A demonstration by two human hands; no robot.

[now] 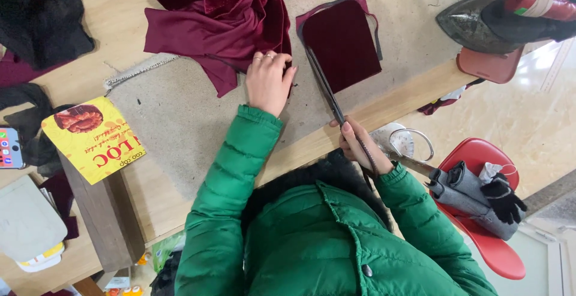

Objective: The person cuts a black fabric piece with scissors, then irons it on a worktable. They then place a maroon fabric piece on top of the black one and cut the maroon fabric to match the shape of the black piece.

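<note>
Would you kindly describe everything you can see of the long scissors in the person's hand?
The scissors are long and dark, metal by their look, lying at a slant with the tips by the maroon velvet piece on the grey felt mat. The right hand grips the handle end near the table edge. Whether the blades are open cannot be told.

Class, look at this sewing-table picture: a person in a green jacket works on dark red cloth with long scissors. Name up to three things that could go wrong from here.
1. The left hand presses the dark red cloth close to the scissors held in the right hand; a fingertip might get nicked.
2. The cut piece lies loose on the felt mat, so it may shift and the cut could wander.
3. The iron sits at the table's corner on a red tray; a bump might knock it off.
</note>
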